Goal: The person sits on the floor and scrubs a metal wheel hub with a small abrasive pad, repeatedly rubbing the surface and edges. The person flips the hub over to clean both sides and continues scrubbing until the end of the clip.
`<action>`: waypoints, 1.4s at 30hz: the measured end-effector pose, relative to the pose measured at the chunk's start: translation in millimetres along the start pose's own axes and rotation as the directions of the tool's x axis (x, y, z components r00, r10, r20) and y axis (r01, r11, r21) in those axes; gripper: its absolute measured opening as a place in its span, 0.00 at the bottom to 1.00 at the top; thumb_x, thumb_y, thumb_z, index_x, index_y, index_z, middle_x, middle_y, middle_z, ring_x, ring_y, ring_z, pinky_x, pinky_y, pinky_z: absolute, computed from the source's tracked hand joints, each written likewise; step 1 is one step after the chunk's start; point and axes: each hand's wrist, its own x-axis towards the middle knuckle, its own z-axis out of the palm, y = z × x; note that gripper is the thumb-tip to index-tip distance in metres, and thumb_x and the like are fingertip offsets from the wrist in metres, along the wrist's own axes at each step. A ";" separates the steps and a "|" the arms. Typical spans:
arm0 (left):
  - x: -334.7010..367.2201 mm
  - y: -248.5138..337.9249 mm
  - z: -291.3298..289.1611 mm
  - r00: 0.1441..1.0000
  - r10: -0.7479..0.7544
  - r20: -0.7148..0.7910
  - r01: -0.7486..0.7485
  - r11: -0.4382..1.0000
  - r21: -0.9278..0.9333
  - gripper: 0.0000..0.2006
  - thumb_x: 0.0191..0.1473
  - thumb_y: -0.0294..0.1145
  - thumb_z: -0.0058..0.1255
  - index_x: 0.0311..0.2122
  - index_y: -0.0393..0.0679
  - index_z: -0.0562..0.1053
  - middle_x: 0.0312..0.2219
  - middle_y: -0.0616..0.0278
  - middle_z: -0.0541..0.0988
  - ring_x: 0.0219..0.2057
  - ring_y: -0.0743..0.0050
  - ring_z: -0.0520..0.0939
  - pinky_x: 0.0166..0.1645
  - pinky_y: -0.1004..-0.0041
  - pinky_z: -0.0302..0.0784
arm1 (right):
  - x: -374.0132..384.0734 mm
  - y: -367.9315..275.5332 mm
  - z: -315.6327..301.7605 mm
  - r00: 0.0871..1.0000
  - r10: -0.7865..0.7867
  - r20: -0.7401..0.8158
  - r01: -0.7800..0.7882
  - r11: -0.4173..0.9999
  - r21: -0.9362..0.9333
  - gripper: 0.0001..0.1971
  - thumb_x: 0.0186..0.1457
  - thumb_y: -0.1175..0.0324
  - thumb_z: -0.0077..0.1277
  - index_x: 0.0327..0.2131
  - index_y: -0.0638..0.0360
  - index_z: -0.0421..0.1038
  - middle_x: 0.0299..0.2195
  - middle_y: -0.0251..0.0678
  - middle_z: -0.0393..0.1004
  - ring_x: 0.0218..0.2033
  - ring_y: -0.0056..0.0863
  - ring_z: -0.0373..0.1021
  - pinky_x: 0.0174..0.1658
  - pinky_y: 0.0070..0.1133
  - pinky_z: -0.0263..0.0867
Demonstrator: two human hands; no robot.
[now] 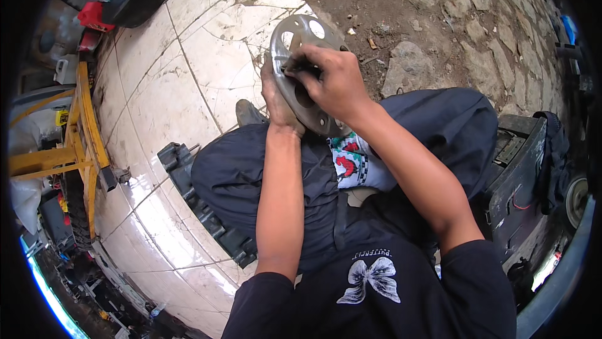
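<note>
A round grey metal plate [313, 115] with several holes and a raised rim is held tilted above my lap, over my crossed legs. My left hand [279, 104] is wrapped round its left edge, the fingers partly hidden behind it. Over the face of the plate, my right hand [337, 79] is closed in a pinch, its darkened fingertips at the raised inner edge on the left. Whatever is between those fingertips is too small and hidden to name. Part of the plate's right side lies behind my right hand.
Beside my left knee lies a black ribbed part [216, 220] on the white tiled floor [157, 82]. A yellow metal frame [94, 126] stands at far left. To the right is a scuffed dark box [517, 179]. Dirt and flat stones [411, 66] lie ahead.
</note>
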 end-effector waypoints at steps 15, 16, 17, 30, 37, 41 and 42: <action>-8.0 -6.6 5.2 0.998 0.017 -0.055 -0.018 1.000 -0.021 0.37 0.68 0.65 0.37 0.66 0.42 0.68 0.56 0.55 0.77 0.58 0.61 0.78 0.66 0.60 0.73 | -6.8 -2.7 -5.5 0.998 -0.062 0.031 0.063 0.997 -0.049 0.10 0.51 0.75 0.61 0.39 0.59 0.78 0.32 0.45 0.81 0.36 0.48 0.78 0.40 0.37 0.74; -5.8 -4.5 7.0 0.998 0.002 -0.055 -0.004 0.999 -0.032 0.37 0.68 0.66 0.36 0.65 0.42 0.69 0.56 0.55 0.77 0.58 0.61 0.78 0.65 0.60 0.73 | -7.0 2.0 -7.5 0.998 -0.061 0.025 0.062 0.997 -0.053 0.10 0.51 0.75 0.61 0.39 0.59 0.78 0.32 0.45 0.81 0.36 0.49 0.78 0.40 0.37 0.74; -4.2 -3.0 8.3 0.998 -0.013 -0.055 0.011 0.999 -0.043 0.37 0.69 0.66 0.36 0.65 0.42 0.69 0.56 0.55 0.77 0.58 0.62 0.78 0.65 0.60 0.73 | -7.8 6.0 -8.3 0.998 -0.059 0.019 0.060 0.997 -0.057 0.10 0.52 0.74 0.60 0.39 0.59 0.78 0.32 0.45 0.81 0.36 0.49 0.78 0.40 0.38 0.74; -0.3 3.5 -3.0 1.000 0.000 -0.005 0.000 1.000 0.012 0.35 0.69 0.65 0.37 0.64 0.43 0.70 0.57 0.57 0.77 0.59 0.61 0.78 0.65 0.60 0.73 | 10.8 -12.7 -3.8 0.991 -0.123 0.059 0.125 0.991 -0.039 0.11 0.52 0.77 0.61 0.41 0.62 0.78 0.35 0.46 0.83 0.37 0.45 0.81 0.41 0.33 0.76; -2.5 5.0 7.1 0.999 0.034 -0.032 -0.034 0.999 0.008 0.38 0.68 0.62 0.38 0.69 0.38 0.64 0.63 0.47 0.72 0.63 0.50 0.74 0.69 0.52 0.68 | -25.6 30.0 -44.3 0.968 0.245 0.055 -0.246 0.969 0.009 0.12 0.53 0.73 0.65 0.42 0.62 0.79 0.37 0.45 0.85 0.40 0.39 0.83 0.45 0.31 0.77; -9.7 7.7 6.2 0.998 0.025 -0.053 -0.029 0.998 -0.064 0.39 0.68 0.62 0.39 0.70 0.38 0.63 0.66 0.46 0.70 0.65 0.45 0.71 0.70 0.47 0.65 | -34.0 50.6 -36.3 0.854 0.440 -0.278 -0.420 0.898 0.133 0.10 0.61 0.72 0.64 0.44 0.65 0.79 0.38 0.35 0.85 0.37 0.22 0.81 0.45 0.23 0.76; -11.4 7.1 12.0 0.996 0.049 -0.069 -0.052 0.997 -0.050 0.38 0.68 0.60 0.38 0.70 0.38 0.62 0.66 0.46 0.69 0.66 0.45 0.70 0.71 0.47 0.64 | -30.3 52.2 -34.6 0.841 0.463 -0.280 -0.437 0.886 0.153 0.11 0.62 0.72 0.64 0.45 0.65 0.78 0.39 0.36 0.84 0.38 0.23 0.81 0.44 0.21 0.76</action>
